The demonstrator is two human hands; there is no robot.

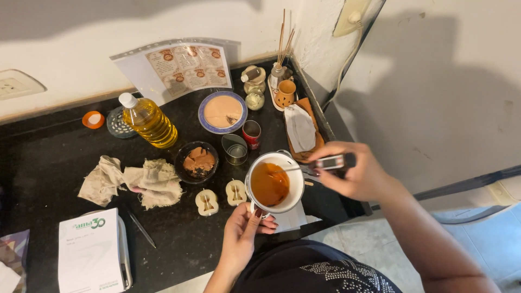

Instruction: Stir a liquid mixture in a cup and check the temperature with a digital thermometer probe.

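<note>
My left hand (242, 232) grips the handle of a white enamel mug (296, 172) filled with amber liquid (268, 184), at the front edge of a dark counter (49, 163). My right hand (355, 172) holds a digital probe thermometer (332, 161) level over the mug, its thin metal probe reaching into the liquid. Just left of the mug lie two cream apple-shaped mould halves (207, 202).
A bottle of yellow oil (147, 120), a dark bowl of brown chunks (197, 161), a blue-rimmed plate (222, 111), two small tins (235, 149), crumpled cloths (135, 182), a pen (142, 230), a paper pad (89, 252), small jars with reed sticks (282, 38) and a folded cloth (300, 129).
</note>
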